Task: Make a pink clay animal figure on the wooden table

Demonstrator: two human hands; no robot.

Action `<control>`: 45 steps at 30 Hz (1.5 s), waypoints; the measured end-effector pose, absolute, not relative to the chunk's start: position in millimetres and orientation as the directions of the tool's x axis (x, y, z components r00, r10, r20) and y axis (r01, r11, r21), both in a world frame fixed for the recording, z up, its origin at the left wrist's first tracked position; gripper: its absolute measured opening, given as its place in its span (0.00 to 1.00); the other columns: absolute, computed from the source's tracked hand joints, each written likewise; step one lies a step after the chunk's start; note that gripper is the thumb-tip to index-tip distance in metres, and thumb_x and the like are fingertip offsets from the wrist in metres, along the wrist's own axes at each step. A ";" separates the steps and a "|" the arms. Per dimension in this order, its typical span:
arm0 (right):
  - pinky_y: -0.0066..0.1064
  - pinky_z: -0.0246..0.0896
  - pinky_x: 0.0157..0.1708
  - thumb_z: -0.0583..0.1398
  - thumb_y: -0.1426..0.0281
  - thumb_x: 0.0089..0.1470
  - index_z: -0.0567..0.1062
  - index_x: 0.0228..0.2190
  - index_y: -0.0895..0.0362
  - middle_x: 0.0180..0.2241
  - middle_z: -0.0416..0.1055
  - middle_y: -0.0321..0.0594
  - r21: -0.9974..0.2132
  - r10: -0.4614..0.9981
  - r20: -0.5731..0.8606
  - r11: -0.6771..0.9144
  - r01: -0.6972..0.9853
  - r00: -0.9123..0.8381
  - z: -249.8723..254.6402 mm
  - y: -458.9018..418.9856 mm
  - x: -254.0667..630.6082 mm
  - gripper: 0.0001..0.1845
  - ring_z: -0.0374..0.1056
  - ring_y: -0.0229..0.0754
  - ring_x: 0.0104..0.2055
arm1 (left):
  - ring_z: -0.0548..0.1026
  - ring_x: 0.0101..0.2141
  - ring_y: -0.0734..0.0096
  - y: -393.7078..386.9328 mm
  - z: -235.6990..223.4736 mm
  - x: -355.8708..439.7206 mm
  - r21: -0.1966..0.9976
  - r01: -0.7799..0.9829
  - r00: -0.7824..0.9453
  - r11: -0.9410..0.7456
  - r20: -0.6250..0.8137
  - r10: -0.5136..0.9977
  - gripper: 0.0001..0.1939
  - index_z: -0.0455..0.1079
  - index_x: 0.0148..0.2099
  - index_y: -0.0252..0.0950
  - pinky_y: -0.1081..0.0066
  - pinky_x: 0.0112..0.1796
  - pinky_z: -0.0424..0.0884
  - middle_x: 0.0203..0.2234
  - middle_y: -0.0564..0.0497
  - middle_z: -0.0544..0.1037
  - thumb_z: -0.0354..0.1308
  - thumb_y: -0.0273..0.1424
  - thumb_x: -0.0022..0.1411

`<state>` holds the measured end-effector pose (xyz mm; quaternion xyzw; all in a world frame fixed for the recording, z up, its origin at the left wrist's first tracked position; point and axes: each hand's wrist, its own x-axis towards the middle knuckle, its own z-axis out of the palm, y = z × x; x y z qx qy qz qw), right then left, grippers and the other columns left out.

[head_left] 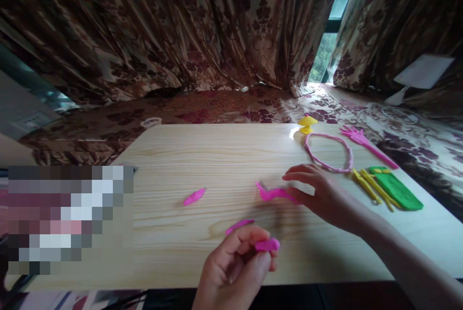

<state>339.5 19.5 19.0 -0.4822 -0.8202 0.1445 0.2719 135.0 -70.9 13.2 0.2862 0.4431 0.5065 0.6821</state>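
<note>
My left hand (237, 267), low in the middle of the view, pinches a small piece of pink modelling clay (266, 244) between thumb and fingers. Just behind it, a thin pink clay strip (240, 226) lies on the table. My right hand (320, 195) reaches in from the right with thumb and fingers apart. Below its fingertips is a wavy pink clay piece (273, 194); its right end goes behind the thumb, and I cannot tell whether they touch. Farther left lies a short pink clay piece (194, 196).
On the wooden table's (162, 155) right side are a yellow clay shape (306, 124), a pink ring (328, 168), a pink hand-shaped piece (371, 146), yellow sticks (367, 186) and a green slab (398, 188). A white lamp (423, 73) stands beyond. The left is pixelated.
</note>
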 end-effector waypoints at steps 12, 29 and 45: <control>0.31 0.67 0.35 0.60 0.66 0.55 0.75 0.36 0.53 0.34 0.76 0.36 -0.615 0.920 0.188 0.384 0.689 -0.345 32.4 18.6 315.6 0.07 0.71 0.40 0.35 | 0.69 0.24 0.77 -45.7 10.4 122.0 0.887 -0.381 0.048 0.260 -0.262 0.964 0.10 0.78 0.37 0.35 0.74 0.31 0.65 0.20 0.54 0.73 0.63 0.34 0.52; 0.20 0.67 0.37 0.60 0.70 0.55 0.75 0.39 0.49 0.35 0.76 0.30 -0.647 0.861 0.299 0.500 0.575 -0.412 69.8 1.5 312.4 0.08 0.71 0.34 0.37 | 0.70 0.28 0.78 -22.5 35.9 132.7 0.956 -0.207 0.211 0.206 -0.162 0.964 0.04 0.75 0.34 0.37 0.77 0.33 0.64 0.25 0.56 0.75 0.60 0.29 0.56; 0.30 0.67 0.34 0.57 0.66 0.56 0.76 0.39 0.55 0.37 0.77 0.40 -0.637 0.813 0.323 0.565 0.524 -0.484 43.8 58.7 318.6 0.11 0.72 0.41 0.36 | 0.75 0.39 0.63 58.1 22.5 117.3 0.878 0.298 0.396 -0.374 0.243 0.886 0.08 0.78 0.36 0.37 0.63 0.45 0.65 0.32 0.50 0.80 0.58 0.31 0.58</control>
